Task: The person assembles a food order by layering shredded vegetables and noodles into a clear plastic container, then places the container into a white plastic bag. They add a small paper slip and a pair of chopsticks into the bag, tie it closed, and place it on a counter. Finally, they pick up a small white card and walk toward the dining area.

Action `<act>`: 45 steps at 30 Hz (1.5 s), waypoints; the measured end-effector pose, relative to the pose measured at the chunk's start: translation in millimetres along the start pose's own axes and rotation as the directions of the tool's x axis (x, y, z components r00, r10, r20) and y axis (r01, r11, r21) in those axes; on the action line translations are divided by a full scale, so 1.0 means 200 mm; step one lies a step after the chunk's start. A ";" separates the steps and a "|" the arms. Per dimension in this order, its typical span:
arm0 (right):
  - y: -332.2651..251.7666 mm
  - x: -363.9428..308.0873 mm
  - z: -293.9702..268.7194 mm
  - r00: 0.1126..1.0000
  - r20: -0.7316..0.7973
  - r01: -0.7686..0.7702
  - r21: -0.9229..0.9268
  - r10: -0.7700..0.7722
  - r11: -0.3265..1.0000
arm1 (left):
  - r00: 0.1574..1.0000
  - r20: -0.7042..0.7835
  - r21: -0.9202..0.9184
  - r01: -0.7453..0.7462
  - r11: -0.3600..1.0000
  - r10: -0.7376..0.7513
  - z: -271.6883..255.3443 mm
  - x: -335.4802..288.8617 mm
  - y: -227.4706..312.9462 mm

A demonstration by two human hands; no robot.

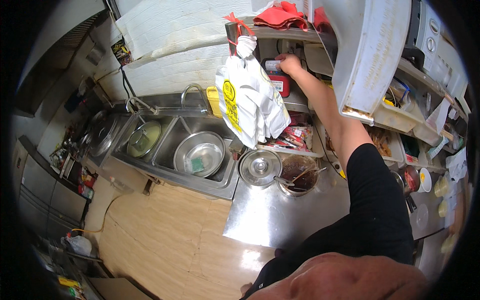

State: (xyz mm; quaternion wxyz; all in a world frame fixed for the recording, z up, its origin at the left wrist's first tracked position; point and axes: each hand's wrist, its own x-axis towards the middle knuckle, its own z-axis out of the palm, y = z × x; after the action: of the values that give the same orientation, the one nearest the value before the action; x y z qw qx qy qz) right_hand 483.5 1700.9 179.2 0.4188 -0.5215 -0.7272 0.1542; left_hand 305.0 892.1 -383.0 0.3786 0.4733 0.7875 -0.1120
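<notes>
My right hand reaches far forward onto a shelf, bare forearm stretched out from a black sleeve. Its fingers are curled at the edge of a dark item with a white label, whose kind I cannot make out. Directly below the hand is a red box with a pale label. White plastic bags, tied with red string to a post, hang just left of the hand and hide part of the shelf. My left hand is out of view.
A double steel sink on the left holds a metal basin. On the steel counter are a lidded pot and a pot of dark sauce. A white panel juts above my arm; red cloths lie on top.
</notes>
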 end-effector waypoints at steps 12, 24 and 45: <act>0.10 0.05 0.00 0.983 -0.183 0.098 0.368 -0.031 0.924 | 0.957 0.055 0.207 -0.288 0.935 0.283 -0.04 0.04 -0.02; -0.26 -0.96 -0.54 0.975 0.135 0.025 0.725 -0.177 0.688 | 0.979 -0.042 0.202 -0.187 0.961 0.199 0.04 -0.15 -0.11; 0.26 -2.14 -1.51 0.939 0.166 0.195 0.469 -0.303 0.861 | 0.609 -0.781 -0.617 -0.716 0.326 -0.139 -1.32 -0.49 1.27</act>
State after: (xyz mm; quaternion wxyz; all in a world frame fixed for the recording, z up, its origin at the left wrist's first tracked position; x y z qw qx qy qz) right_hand 793.6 1277.9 133.3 0.4550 -0.2908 -0.7781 0.3210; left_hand 412.6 1102.8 -86.3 0.2406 0.3348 0.6754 0.6114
